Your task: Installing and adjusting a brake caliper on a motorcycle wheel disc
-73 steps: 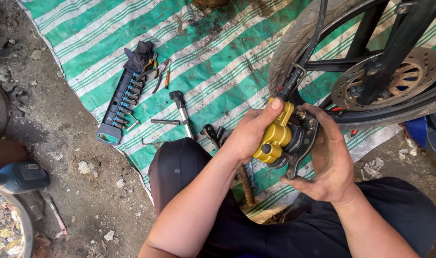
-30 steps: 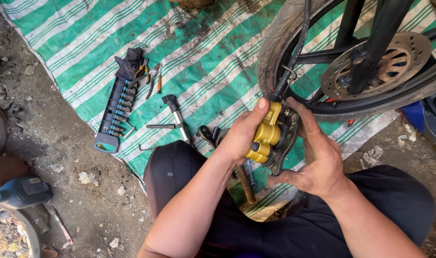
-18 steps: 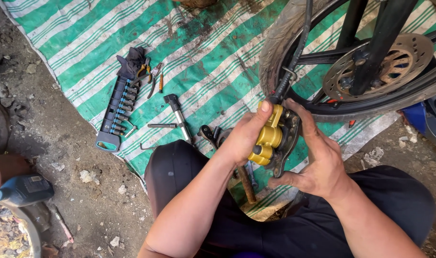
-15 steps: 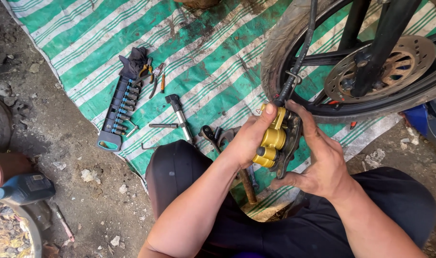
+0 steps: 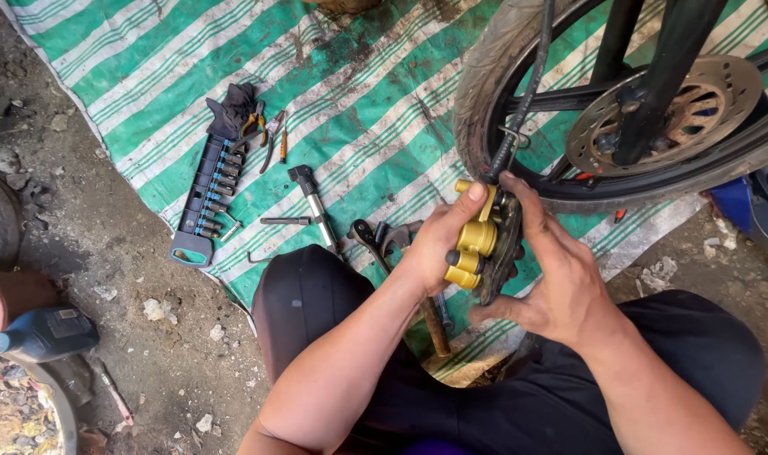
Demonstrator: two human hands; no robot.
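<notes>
1. A person seated on the ground is holding a gold-coloured brake caliper in both hands, just in front of a motorcycle wheel and above their dark-trousered knees.
2. The left hand is wrapping the caliper from its left side, thumb lying along the top edge, its grip pressed together around the gold body.
3. The right hand is cupping the caliper's dark back plate from the right, fingers curling under and over it, its grip likewise pinching the part.
4. A black brake hose is running up from the caliper's top across the tyre.
5. Behind the hands, a rusty brake disc is sitting at the wheel's hub between black fork legs.
6. A green-and-white striped tarp is lying under the wheel, carrying a socket rail, pliers, a ratchet handle and a wrench.
7. On the bare dirt at lower left, a dark oil bottle is lying on its side, well apart from the work.
</notes>
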